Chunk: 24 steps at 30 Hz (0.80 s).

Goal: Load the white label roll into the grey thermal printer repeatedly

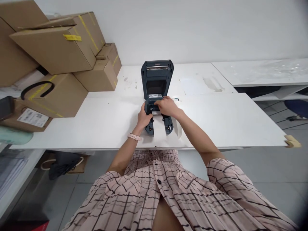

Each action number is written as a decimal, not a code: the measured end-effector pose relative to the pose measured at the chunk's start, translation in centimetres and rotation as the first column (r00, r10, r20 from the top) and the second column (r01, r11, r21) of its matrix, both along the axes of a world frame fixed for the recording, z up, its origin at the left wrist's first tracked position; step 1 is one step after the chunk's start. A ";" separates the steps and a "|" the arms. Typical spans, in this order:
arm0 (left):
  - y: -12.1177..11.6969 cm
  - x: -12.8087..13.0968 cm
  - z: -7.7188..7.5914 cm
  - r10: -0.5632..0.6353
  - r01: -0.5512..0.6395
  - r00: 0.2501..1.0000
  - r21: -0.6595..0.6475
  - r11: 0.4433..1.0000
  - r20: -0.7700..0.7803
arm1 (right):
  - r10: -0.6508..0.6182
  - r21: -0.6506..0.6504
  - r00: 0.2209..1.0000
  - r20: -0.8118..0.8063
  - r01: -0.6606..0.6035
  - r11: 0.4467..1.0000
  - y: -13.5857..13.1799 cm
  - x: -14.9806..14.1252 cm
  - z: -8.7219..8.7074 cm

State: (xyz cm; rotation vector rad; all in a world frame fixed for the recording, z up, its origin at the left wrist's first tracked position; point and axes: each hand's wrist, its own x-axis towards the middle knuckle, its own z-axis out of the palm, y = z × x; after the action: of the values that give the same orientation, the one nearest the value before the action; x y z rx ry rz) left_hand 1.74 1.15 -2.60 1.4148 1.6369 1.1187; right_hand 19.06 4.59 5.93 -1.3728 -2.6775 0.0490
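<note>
A dark label printer (171, 123) stands on the white table with its lid (156, 77) raised and tilted back. A strip of white label paper (159, 126) runs out of its front and hangs towards the table edge. My left hand (143, 118) grips the printer's left side, its thumb over the inner edge by the paper. My right hand (167, 106) reaches in from the right with fingers bent over the roll bay. What its fingertips hold, if anything, is hidden inside.
Cardboard boxes (57, 48) are stacked at the left against the wall. A black curved band (37, 84) lies on one of them, and a green rolled item (15, 136) sits by the left edge. Foam (293, 141) covers the table's right corner. A blue stool (298, 107) is at the right.
</note>
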 end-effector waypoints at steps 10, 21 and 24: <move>-0.2 0.0 -0.6 0.014 -0.027 0.987 0.079 0.996 0.163 | 0.302 -0.372 0.939 0.165 -0.224 0.901 1.6 -1.2 -0.7; -0.6 0.0 -0.7 0.015 -0.030 0.977 0.071 0.997 0.211 | 0.121 -0.460 0.696 -0.708 -0.584 0.669 0.6 9.8 1.7; -0.5 -0.2 -1.2 -0.009 -0.008 0.980 0.085 0.996 0.200 | 0.037 -0.501 0.722 -0.690 -0.514 0.697 0.4 11.8 1.3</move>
State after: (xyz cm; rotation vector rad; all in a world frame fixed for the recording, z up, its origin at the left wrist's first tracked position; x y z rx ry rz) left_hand 1.50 0.68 -3.83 1.3089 1.4618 1.3003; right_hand 30.89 5.02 7.23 -0.7468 -2.2649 1.3834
